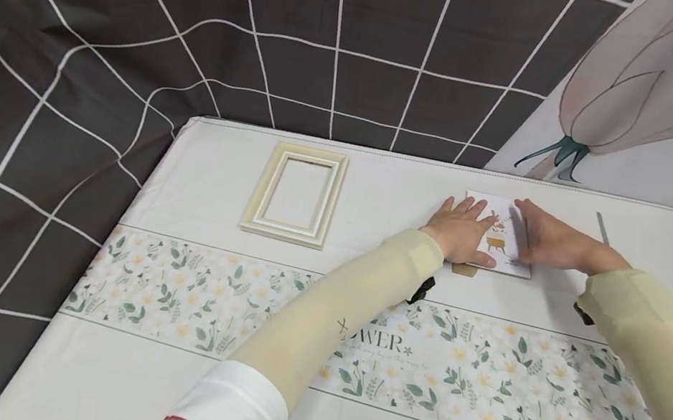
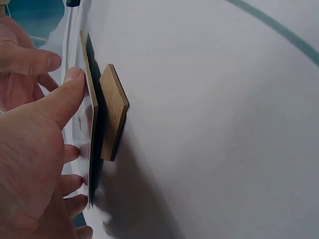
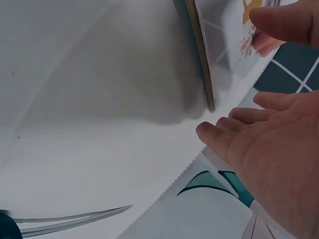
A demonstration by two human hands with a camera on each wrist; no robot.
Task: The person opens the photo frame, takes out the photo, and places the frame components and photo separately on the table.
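A thin white picture board [image 1: 497, 244] with a small coloured drawing lies at the back right of the table. Across its left side my left hand [image 1: 456, 229] rests with fingers spread, thumb near the front edge. Beneath the board a brown angled piece [image 2: 113, 112] sticks out at the front left; in the left wrist view the board stands slightly raised over it. My right hand [image 1: 557, 241] is at the board's right edge, fingers extended and thumb apart. In the right wrist view its palm [image 3: 279, 154] faces the board's edge, with no object gripped.
A cream picture frame [image 1: 329, 198] lies flat to the left, the white cloth showing through its opening. Right of the right hand lies a thin pointed metal tool [image 1: 603, 228], partly hidden by the wrist. A floral band [image 1: 180, 292] crosses the tablecloth; dark gridded fabric [image 1: 299, 23] hangs behind.
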